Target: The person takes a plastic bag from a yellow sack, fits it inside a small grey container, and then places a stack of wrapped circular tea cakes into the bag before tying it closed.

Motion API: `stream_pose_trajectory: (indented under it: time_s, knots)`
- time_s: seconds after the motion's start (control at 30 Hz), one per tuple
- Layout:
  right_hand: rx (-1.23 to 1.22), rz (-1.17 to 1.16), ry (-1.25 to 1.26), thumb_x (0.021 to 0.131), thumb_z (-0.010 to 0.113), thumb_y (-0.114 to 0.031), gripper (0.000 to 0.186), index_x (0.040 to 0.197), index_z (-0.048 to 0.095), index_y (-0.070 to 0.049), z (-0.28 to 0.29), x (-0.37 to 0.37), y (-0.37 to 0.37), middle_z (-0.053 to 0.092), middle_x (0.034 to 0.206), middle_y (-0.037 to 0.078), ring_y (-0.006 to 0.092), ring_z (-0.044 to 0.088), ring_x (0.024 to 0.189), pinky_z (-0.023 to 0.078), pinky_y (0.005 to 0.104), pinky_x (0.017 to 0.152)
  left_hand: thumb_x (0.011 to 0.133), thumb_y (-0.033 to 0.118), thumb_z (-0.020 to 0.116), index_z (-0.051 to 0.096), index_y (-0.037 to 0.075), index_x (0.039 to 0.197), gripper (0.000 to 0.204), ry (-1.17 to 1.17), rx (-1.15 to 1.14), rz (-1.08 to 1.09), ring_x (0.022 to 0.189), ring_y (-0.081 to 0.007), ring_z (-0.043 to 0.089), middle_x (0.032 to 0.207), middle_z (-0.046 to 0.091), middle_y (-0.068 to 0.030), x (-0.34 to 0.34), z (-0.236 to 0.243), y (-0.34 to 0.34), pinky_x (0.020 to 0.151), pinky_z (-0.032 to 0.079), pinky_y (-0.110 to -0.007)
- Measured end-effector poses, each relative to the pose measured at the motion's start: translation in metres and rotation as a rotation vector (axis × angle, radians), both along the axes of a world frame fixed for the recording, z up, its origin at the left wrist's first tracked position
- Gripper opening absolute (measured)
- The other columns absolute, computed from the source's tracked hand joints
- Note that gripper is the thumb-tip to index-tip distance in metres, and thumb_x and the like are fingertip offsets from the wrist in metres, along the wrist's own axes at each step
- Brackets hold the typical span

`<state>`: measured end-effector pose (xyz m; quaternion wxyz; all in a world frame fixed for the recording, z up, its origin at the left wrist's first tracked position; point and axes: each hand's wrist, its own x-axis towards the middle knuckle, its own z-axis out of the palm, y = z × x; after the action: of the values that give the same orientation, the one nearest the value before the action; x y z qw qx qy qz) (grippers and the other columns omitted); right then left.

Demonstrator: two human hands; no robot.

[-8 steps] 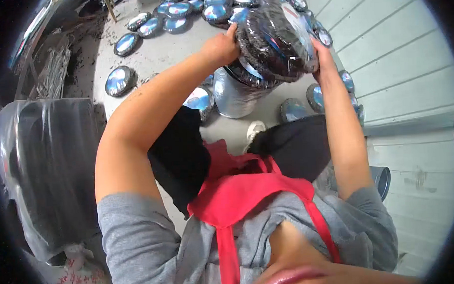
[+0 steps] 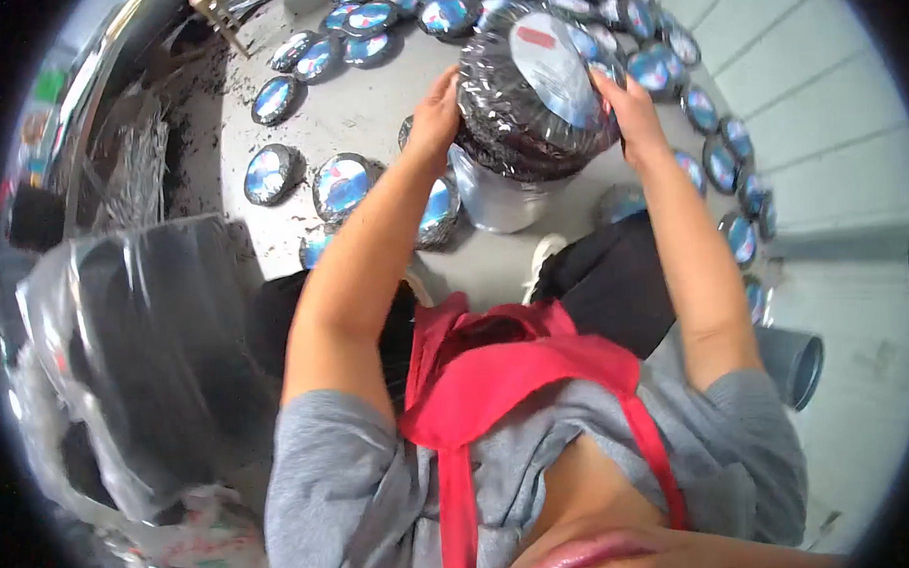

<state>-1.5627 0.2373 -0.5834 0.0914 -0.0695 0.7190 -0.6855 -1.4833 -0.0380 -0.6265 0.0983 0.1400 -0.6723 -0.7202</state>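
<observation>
A stack of black round discs wrapped in clear plastic (image 2: 528, 91), with a pale round label on top, is held between both hands above the grey floor. My left hand (image 2: 434, 119) grips its left side. My right hand (image 2: 629, 113) grips its right side. Just below the stack stands a silvery metal cylinder (image 2: 497, 197). Several round discs with blue shiny labels (image 2: 341, 183) lie flat on the floor around it.
More labelled discs (image 2: 732, 189) curve along the right by a pale panelled wall (image 2: 830, 141). A large clear plastic bag of dark goods (image 2: 136, 345) sits at my left. A grey cylinder (image 2: 793, 367) lies at the right. Debris (image 2: 135, 165) lines the left.
The wrapped stack has tilted and turned a little between my hands, so its pale label faces up more. Both hands keep their hold.
</observation>
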Motion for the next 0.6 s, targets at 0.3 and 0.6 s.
stream_pose_trajectory:
  time_s: [0.3, 0.6]
  knots:
    - [0.563, 0.384, 0.035, 0.098, 0.065, -0.036, 0.037, 0.118, 0.067, -0.005, 0.049, -0.021, 0.010, 0.068, 0.099, 0.007, 0.0139, 0.062, 0.092, 0.049, 0.0319, 0.085, 0.098, 0.057, 0.058, 0.057, 0.005, 0.139, 0.066, -0.214, -0.158, -0.258, 0.115, -0.0243, 0.061, 0.131, 0.064, -0.0112, -0.020, -0.031, -0.078, 0.100, 0.047, -0.044]
    - [1.248, 0.200, 0.790, 0.093, 0.067, -0.048, 0.067, 0.140, 0.056, -0.001, 0.030, -0.019, -0.010, 0.041, 0.151, 0.028, 0.0428, 0.041, 0.140, 0.044, 0.0542, 0.109, 0.098, 0.046, 0.059, 0.045, 0.013, 0.154, 0.066, 0.506, -1.385, -0.641, 0.148, -0.0297, 0.038, 0.157, 0.046, -0.0088, 0.005, 0.087, 0.034, 0.124, 0.021, -0.049]
